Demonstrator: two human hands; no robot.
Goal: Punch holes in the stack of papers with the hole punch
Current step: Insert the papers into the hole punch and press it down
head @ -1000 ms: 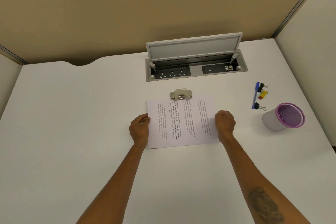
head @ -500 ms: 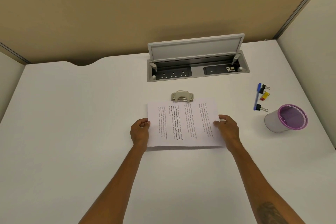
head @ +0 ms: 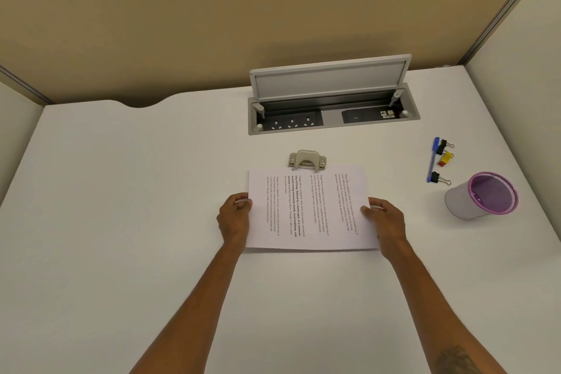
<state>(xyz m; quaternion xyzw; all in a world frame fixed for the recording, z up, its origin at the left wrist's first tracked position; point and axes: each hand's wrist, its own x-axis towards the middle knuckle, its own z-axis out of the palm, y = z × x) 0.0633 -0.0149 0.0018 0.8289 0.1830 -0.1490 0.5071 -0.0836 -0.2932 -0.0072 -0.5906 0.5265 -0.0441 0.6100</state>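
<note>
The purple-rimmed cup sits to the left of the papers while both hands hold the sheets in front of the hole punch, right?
Not quite. The head view shows the purple-rimmed cup to the right of the papers, not the left. The rest holds: the left hand and right hand hold the sheets in front of the hole punch.

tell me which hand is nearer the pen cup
Right. The right hand grips the paper edge on the cup's side; the left hand holds the far edge.
</note>
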